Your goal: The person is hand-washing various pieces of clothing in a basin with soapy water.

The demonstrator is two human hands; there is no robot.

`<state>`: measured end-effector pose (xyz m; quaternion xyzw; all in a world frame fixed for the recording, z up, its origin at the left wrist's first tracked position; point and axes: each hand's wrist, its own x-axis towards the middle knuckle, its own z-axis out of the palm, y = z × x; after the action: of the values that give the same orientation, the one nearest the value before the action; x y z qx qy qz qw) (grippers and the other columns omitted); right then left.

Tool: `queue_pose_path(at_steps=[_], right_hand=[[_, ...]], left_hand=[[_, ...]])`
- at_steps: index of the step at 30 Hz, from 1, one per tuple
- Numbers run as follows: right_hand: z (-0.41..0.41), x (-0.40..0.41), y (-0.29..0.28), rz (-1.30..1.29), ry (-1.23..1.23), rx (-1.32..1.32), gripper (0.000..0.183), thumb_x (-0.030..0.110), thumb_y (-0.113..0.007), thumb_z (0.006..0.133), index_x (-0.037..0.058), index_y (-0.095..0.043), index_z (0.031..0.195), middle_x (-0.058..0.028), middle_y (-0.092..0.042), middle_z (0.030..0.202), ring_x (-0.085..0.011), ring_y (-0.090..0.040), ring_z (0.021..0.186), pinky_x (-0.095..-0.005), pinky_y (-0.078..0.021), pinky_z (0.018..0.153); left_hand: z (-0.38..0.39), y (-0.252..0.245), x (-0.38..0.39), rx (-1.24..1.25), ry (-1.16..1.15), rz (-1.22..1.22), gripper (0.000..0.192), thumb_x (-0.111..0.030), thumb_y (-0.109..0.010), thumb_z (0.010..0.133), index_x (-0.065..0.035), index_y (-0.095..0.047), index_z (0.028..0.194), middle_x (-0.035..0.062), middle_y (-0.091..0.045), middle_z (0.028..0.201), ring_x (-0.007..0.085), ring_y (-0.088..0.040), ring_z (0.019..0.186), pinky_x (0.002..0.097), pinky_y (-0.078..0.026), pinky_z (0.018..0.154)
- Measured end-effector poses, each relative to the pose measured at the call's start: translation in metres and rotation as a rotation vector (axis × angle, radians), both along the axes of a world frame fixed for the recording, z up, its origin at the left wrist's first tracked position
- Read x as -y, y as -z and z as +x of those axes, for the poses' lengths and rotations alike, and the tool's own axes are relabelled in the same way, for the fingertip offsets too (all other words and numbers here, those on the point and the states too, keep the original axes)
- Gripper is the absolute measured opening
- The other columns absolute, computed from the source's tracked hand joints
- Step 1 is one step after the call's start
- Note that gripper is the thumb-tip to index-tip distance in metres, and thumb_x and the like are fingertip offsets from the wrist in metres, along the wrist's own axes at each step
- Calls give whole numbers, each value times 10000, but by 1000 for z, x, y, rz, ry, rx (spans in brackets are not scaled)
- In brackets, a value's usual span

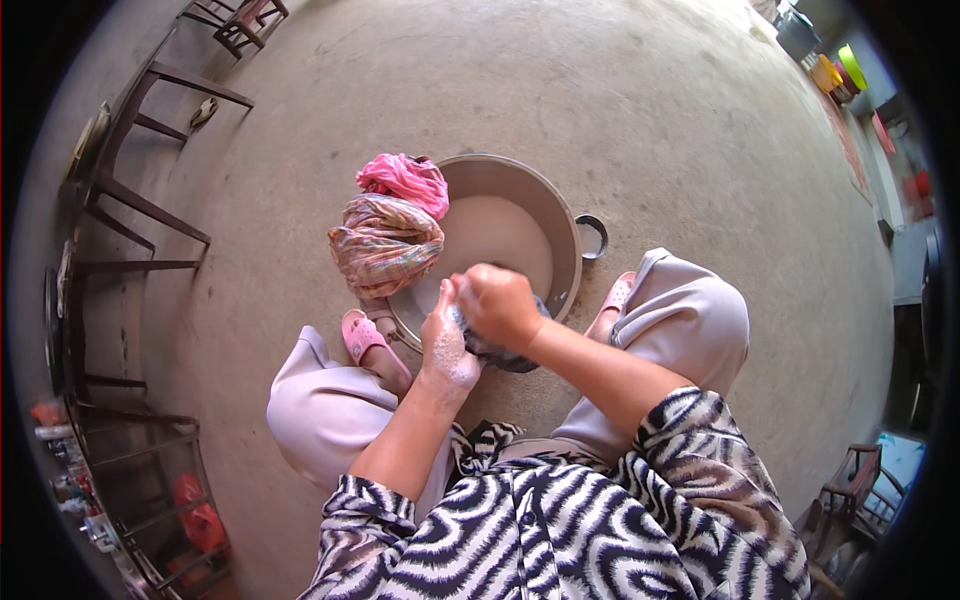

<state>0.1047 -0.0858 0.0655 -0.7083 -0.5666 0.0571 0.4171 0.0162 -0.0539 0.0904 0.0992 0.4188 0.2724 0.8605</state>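
A wide brown basin [568, 247] of cloudy water stands on the floor between my feet. Over its near rim hangs a dark wet cloth [517, 358], bunched between my hands. White suds coat my left hand [450, 341], which grips the cloth from the left. My right hand [496, 306] is curled into a fist on the cloth against it, slightly blurred. At the basin's left rim lies a bundled plaid cloth [388, 244], and behind it a crumpled pink cloth [405, 184]. What my fingers cover of the dark cloth is hidden.
A small round dark-rimmed container [592, 237] sits beside the basin's right side. My feet, in pink clogs [364, 335], flank the basin. Dark wooden furniture [150, 202] lines the left wall. Colored tubs [825, 73] stand far right, and a wooden chair [851, 480] at lower right.
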Motion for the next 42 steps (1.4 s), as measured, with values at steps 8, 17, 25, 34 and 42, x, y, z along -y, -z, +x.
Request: queue_pose_path(at_steps=[8, 17, 25, 34, 42], right_hand=[[55, -3, -8, -132, 126, -1625, 297, 333, -572, 873, 72, -553, 732, -14, -561, 642, -102, -518, 518, -267, -435, 508], [87, 5, -34, -107, 111, -1518, 291, 309, -583, 869, 41, -557, 757, -17, -570, 626, -110, -532, 474, -247, -456, 457], [80, 11, -52, -124, -514, -260, 360, 279, -684, 787, 47, -567, 1036, -5, -557, 776, -73, -491, 724, -223, -412, 674], [79, -3, -64, 40, -293, -1594, 292, -53, -512, 609, 8, -543, 893, -67, -564, 815, -169, -567, 822, -294, -464, 791], [-10, 14, -98, 276, -523, -226, 160, 127, -628, 675, 79, -575, 819, -107, -530, 788, -286, -578, 740, -344, -481, 632]], left_hand=[[-17, -9, -5, -110, 287, 757, 290, -273, -571, 869, -75, -485, 1063, 29, -569, 880, 146, -585, 806, 296, -469, 765], [-40, 4, -18, -229, 508, 1079, 178, -117, -655, 808, -19, -586, 939, 6, -597, 868, 116, -530, 760, 222, -420, 756], [-34, -44, -28, 122, -69, 453, 95, -148, -644, 822, -96, -566, 837, 1, -603, 844, 101, -589, 786, 247, -477, 741], [-17, -54, -26, 47, 161, 236, 209, -176, -455, 929, -20, -563, 1015, 57, -615, 932, 155, -599, 843, 269, -476, 788], [-23, 18, -40, 348, 157, 281, 273, -319, -432, 935, -114, -532, 783, 6, -513, 701, 109, -524, 676, 242, -436, 610]])
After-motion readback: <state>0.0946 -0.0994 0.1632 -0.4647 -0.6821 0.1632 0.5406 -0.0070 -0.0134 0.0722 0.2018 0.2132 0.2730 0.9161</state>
